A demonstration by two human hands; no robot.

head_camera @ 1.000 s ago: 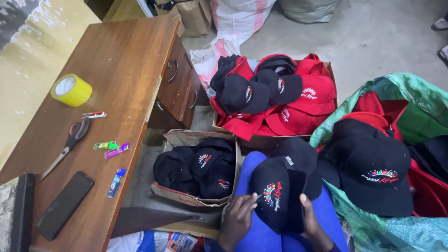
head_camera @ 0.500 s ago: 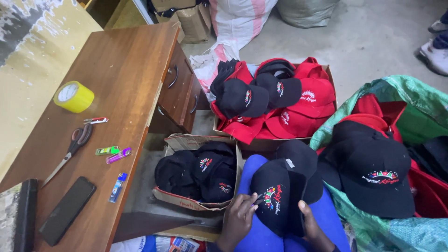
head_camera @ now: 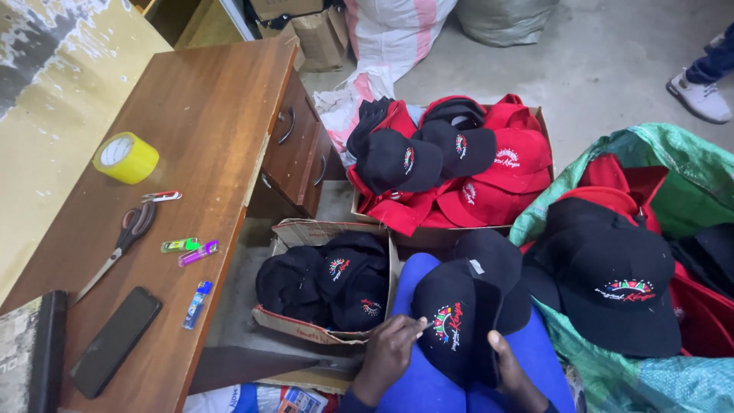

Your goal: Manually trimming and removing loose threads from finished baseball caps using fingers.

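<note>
So you've got a black cap resting on your lap, near and centre. Your left hand curls onto its left edge while your right hand pinches the right side, probably steadying it flat. The small box of black caps sits just left, within easy reach.

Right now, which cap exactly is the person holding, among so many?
Start at the wooden desk, then drop to the blue-trousered lap beside it. The black cap there lies between the left hand and right hand. Unlike the boxed caps, it rests on the lap, embroidered front upward.
</note>
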